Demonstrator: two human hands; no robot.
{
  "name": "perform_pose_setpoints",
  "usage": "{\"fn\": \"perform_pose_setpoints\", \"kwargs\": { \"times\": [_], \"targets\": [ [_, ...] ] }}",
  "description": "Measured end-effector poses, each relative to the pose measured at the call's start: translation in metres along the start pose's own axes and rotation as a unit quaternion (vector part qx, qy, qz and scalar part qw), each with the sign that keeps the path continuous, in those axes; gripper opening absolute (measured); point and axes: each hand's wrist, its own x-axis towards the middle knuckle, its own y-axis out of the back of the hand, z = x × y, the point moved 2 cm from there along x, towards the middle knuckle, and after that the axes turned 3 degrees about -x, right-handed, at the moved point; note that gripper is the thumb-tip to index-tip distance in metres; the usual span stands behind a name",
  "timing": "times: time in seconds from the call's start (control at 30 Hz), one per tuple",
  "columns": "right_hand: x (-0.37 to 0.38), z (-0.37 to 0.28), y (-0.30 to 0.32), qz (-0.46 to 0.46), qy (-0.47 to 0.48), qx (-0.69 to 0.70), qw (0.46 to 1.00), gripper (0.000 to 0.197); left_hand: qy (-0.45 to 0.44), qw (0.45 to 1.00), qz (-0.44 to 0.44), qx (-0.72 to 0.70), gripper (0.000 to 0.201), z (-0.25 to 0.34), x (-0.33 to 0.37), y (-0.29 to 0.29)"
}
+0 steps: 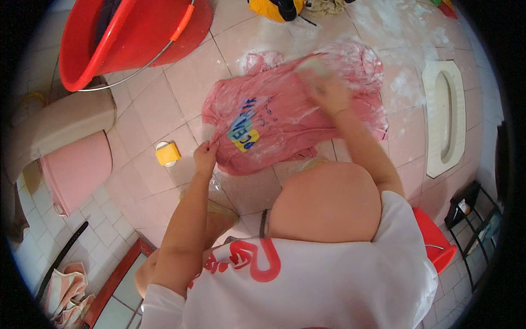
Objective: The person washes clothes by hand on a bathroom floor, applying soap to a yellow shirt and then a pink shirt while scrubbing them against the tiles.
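A wet pink T-shirt (285, 123) with a blue and yellow print lies spread on the tiled floor, with white suds along its far and right parts. My left hand (206, 158) is closed on its near left edge and pulls the cloth into creases. Over the shirt's upper right part, my right hand (331, 94) is closed on a pale rounded thing (313, 71) pressed against the cloth; motion blur hides its exact kind. Left of my left hand, a yellow soap bar (167, 154) rests on a small white oval dish.
A big red bucket (192, 55) with a wire handle stands far left, above a pink bin (79, 170). Suds (400, 44) cover the floor at far right, near a white squat toilet (430, 120). Another red bucket (433, 241) and a black rack (476, 230) are near right.
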Motion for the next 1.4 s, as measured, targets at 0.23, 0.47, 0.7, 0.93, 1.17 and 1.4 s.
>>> {"fn": "perform_pose_setpoints", "kwargs": {
  "times": [0.23,0.47,0.7,0.93,1.17,1.4],
  "targets": [
    [0.005,-0.033,-0.018,0.145,-0.075,0.086,0.983,0.041,0.031,0.991,0.010,-0.133,0.019,0.017,0.006,-0.026],
    [-0.046,0.003,-0.021,0.088,0.084,0.009,0.993,0.050,0.046,0.999,-0.003,0.011,0.022,0.052,-0.026,0.006],
    [0.101,0.034,0.004,0.197,-0.061,-0.014,0.978,0.054,0.053,0.959,-0.272,0.065,0.026,0.080,-0.010,-0.033],
    [-0.029,-0.146,-0.033,0.156,0.229,0.158,0.948,0.046,0.067,0.982,-0.022,-0.177,0.021,0.025,-0.001,-0.047],
    [-0.018,0.067,0.022,0.078,-0.113,-0.021,0.990,0.044,0.016,0.999,-0.015,0.044,0.025,0.007,-0.021,-0.022],
    [-0.029,-0.054,-0.030,0.097,-0.020,0.131,0.986,0.038,0.110,0.978,-0.174,0.002,0.024,0.043,-0.028,-0.036]
  ]
}}
